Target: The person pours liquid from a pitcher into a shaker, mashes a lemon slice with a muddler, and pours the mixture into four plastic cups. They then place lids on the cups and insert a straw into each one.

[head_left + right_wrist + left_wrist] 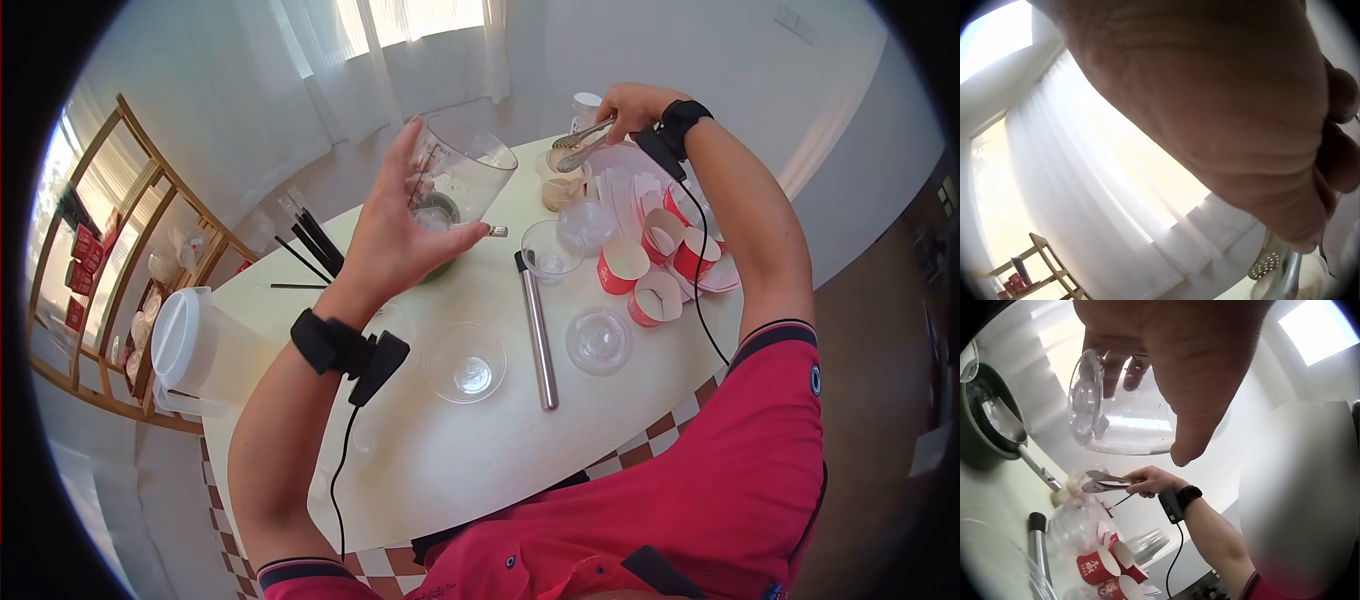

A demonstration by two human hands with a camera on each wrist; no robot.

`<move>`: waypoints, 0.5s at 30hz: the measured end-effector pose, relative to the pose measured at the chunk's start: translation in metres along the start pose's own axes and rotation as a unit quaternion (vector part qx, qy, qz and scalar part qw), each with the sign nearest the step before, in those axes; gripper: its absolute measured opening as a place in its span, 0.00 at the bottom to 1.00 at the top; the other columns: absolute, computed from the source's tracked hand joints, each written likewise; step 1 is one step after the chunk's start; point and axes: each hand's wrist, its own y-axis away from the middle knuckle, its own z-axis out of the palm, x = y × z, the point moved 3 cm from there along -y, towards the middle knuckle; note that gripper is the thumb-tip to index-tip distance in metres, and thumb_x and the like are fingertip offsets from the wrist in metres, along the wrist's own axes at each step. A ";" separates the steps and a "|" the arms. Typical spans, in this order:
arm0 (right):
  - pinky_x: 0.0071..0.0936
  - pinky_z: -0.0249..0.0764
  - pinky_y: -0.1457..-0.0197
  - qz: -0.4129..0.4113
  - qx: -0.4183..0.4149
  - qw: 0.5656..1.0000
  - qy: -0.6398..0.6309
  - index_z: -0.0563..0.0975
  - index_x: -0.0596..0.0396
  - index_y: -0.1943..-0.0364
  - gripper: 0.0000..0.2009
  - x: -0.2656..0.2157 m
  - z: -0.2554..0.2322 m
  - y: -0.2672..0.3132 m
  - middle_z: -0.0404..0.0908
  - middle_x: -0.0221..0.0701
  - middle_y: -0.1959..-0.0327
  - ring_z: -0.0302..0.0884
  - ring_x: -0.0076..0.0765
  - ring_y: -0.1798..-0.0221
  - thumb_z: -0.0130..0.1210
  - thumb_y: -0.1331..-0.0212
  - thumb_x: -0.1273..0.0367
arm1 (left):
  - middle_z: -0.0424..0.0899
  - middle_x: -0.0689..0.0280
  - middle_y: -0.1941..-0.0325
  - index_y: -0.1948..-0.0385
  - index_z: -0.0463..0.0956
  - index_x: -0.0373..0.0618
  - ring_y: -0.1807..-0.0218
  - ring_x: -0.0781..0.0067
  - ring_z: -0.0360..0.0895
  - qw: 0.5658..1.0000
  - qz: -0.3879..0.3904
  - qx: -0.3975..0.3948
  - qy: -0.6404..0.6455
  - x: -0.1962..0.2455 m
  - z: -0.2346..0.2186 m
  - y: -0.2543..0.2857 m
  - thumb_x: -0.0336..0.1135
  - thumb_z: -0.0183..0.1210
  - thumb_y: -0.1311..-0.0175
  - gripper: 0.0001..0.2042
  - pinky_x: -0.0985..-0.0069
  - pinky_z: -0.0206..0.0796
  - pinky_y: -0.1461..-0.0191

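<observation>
My left hand grips a clear measuring cup, tilted above a green bowl that holds ice and a scoop. In the left wrist view the cup has clear pieces near its base. My right hand holds metal tongs at the far side of the table, over small tan containers. The perforated tong tip shows in the right wrist view. In the left wrist view the right hand pinches the tongs.
Red and white paper cups and a pink tray lie on the right. A steel muddler, clear lids and a dome lid are mid-table. A white pitcher stands left, with black straws beyond it.
</observation>
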 end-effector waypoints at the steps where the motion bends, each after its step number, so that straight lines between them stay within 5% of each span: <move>1: 0.29 0.75 0.69 -0.003 0.005 1.000 -0.002 0.85 0.53 0.48 0.20 0.000 -0.003 0.002 0.85 0.31 0.71 0.78 0.28 0.74 0.69 0.49 0.71 | 0.70 0.46 0.32 0.24 0.48 0.42 0.34 0.51 0.74 1.000 0.017 0.006 -0.007 -0.014 0.008 -0.014 0.40 0.78 0.53 0.55 0.62 0.68 0.32; 13: 0.25 0.72 0.71 -0.018 0.043 0.998 -0.043 0.85 0.55 0.48 0.20 -0.014 -0.052 0.027 0.84 0.28 0.72 0.75 0.23 0.75 0.68 0.48 0.69 | 0.78 0.47 0.43 0.27 0.55 0.40 0.41 0.47 0.77 0.987 0.012 0.033 -0.159 -0.089 0.090 -0.086 0.43 0.79 0.61 0.55 0.60 0.70 0.36; 15: 0.24 0.71 0.72 -0.026 0.046 0.997 -0.056 0.85 0.55 0.49 0.19 -0.023 -0.061 0.035 0.84 0.27 0.72 0.74 0.23 0.75 0.68 0.47 0.69 | 0.73 0.46 0.36 0.27 0.53 0.39 0.36 0.48 0.74 0.990 -0.014 0.014 -0.140 -0.092 0.098 -0.093 0.41 0.79 0.60 0.55 0.60 0.68 0.32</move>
